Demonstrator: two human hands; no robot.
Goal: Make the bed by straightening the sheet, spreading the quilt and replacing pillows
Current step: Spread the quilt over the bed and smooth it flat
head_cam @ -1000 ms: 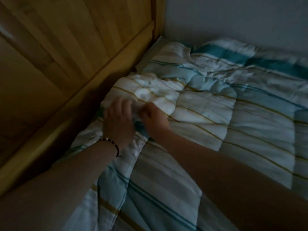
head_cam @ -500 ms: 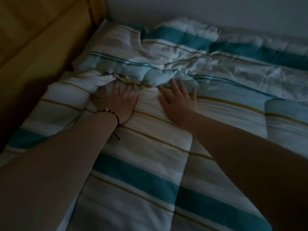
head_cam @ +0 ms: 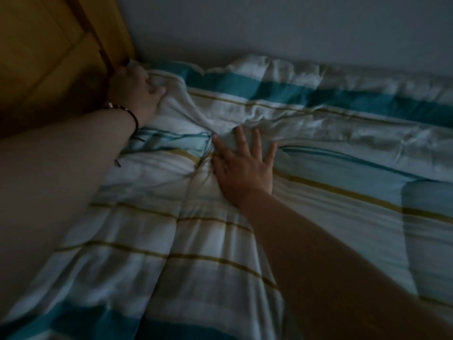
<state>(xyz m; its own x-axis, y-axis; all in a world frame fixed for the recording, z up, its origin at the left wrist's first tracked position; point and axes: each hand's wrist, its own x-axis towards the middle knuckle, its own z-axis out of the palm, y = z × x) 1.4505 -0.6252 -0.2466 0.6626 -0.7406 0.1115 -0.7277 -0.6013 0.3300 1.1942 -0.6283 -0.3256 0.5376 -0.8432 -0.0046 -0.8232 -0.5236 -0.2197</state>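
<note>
A quilt [head_cam: 245, 241] with white, teal and mustard stripes covers the bed in a dim room. My left hand [head_cam: 133, 94], with a beaded bracelet at the wrist, grips the quilt's far left corner by the wooden headboard [head_cam: 49, 57]. The cloth is pulled taut from that hand toward a bunched fold in the middle. My right hand [head_cam: 245, 165] lies flat with fingers spread and presses on that wrinkled fold. No pillow or sheet shows.
A pale wall [head_cam: 294, 28] runs along the far side of the bed, where the quilt's edge bunches up against it. The wooden headboard panel closes the left side.
My left hand went from lying flat on the quilt to gripping its far left corner by the headboard. My right hand stayed flat and slid a little forward. The view shifted right.
</note>
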